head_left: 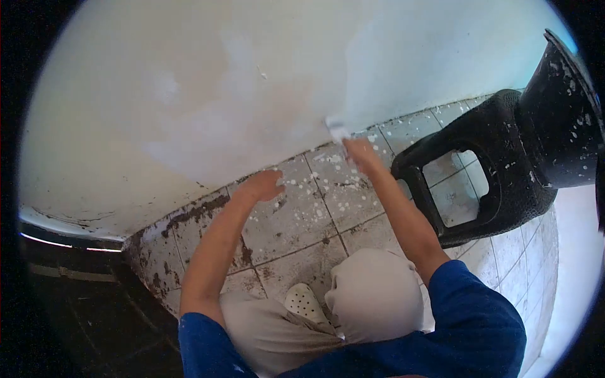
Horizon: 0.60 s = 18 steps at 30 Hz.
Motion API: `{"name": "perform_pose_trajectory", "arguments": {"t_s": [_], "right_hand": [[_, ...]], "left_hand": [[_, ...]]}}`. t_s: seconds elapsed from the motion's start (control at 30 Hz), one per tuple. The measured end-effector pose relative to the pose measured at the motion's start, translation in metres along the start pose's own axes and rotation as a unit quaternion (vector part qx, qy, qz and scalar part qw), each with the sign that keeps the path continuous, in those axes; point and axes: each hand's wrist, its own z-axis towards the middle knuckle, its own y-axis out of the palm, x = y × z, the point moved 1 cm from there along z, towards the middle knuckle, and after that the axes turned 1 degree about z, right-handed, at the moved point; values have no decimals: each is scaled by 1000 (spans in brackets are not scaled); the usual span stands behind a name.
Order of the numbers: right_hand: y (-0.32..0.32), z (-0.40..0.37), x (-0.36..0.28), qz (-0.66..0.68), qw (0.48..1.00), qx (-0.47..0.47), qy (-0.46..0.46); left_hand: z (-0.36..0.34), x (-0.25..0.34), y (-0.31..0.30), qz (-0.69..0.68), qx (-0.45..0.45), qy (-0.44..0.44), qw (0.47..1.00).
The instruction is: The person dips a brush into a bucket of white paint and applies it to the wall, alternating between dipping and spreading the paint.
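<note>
Right hand (360, 154) clenched on a small pale tool (338, 128); the tool's tip sits just above the hand, against the wall (208, 94). Left hand (261, 186) empty and released, resting at the wall's foot. Black stool (517, 183) stands just right of the right hand on spattered tiles (296, 220).

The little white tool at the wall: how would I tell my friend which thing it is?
Find the big pale wall filling the top of the picture and follow it down to the speckled tiled floor. Above that edge the right hand reaches up, with the little white tool at its fingertips against the wall. It is small, flat and pale, unlike the black stool beside it.
</note>
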Motion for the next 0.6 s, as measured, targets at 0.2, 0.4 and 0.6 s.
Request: {"name": "perform_pose_trajectory", "arguments": {"t_s": [0.2,0.4,0.6], "right_hand": [[-29,-46,-89,206,975,14,-79],[17,12,3,-1,999,-34,-2],[-12,-56,-84,177,981,-17,-75]], "left_hand": [[-6,-4,0,-13,-22,-21,999],[5,-6,-3,-5,11,-6,1000],[-3,-1,4,-8,-19,-6,1000]]}}
